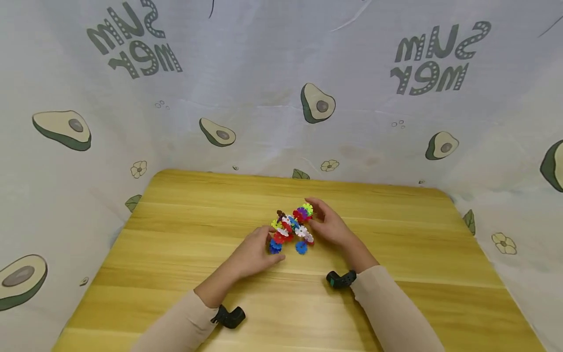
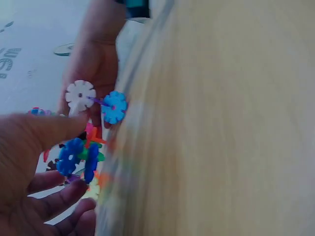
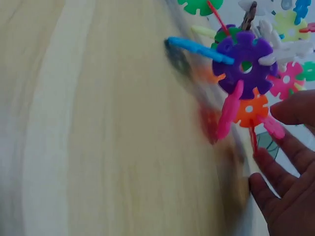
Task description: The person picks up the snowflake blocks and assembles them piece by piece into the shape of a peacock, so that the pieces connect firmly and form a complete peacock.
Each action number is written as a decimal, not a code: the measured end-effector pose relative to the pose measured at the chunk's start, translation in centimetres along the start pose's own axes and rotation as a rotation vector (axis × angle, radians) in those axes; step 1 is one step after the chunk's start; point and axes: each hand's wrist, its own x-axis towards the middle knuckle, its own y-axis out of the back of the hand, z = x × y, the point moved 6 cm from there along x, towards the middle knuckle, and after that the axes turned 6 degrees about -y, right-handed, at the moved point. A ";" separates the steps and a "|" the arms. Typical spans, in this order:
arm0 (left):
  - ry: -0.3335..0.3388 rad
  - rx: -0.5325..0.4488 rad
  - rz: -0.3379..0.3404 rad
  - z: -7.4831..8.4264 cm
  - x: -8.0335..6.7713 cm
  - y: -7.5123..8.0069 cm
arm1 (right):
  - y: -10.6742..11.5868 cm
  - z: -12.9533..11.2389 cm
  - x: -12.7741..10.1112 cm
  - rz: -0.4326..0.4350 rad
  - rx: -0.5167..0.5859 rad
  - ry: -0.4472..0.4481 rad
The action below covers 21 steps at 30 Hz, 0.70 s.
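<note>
A construct of colourful snowflake-shaped plastic discs [image 1: 292,229] rests on the middle of a wooden table [image 1: 396,254]. My left hand [image 1: 269,243] holds its near-left end, with the blue discs [image 2: 76,157] between the thumb [image 2: 49,130] and the fingers below. A white disc [image 2: 80,94] and a light blue disc [image 2: 114,106] stick out further along. My right hand [image 1: 317,215] cups the far-right end by the yellow-green disc [image 1: 307,209]. In the right wrist view its fingers [image 3: 288,182] lie loose just beside the purple disc [image 3: 244,69] and the orange disc [image 3: 251,109], not wrapped round them.
A white cloth printed with avocados [image 1: 316,102] hangs round the table on all sides. Bare wood stretches left [image 1: 176,234] and right of the hands. A black wrist camera sits on each forearm [image 1: 340,279].
</note>
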 end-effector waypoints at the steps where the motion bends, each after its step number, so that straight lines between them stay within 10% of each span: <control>1: 0.005 0.031 0.021 0.1 0.1 0.0 | 0.1 0.0 0.0 0.000 -0.014 -0.014; 14: 0.024 0.176 0.004 -2.8 3.6 4.2 | 0.3 -0.5 -2.6 0.029 -0.139 -0.072; 21: -0.002 0.249 -0.074 -3.5 2.8 6.4 | 3.0 -0.2 -3.7 0.028 -0.237 -0.046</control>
